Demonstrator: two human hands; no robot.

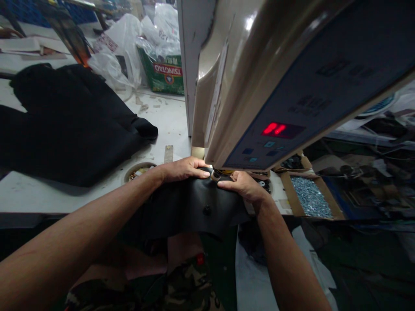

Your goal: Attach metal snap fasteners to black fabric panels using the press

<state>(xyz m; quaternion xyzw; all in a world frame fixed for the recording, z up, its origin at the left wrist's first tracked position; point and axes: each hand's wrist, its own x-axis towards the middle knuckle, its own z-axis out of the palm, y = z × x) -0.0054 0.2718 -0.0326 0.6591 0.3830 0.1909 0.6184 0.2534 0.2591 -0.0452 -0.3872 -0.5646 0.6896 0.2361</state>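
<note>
A piece of black fabric [191, 207] with a dark round button on it lies over the table's front edge, under the head of a beige machine [259, 86] whose panel shows red digits. My left hand [183, 168] presses the fabric's far left corner, fingers curled over its edge. From the right, my right hand [241, 185] pinches the fabric's edge. Both hands sit just below the machine head, a small gap between them.
A heap of black garments [68, 125] covers the left of the white table [32, 194]. A round hole with small parts [139, 170] is beside my left wrist. Cardboard trays of silvery studs [309, 196] stand right. Plastic bags and a green box [167, 71] sit behind.
</note>
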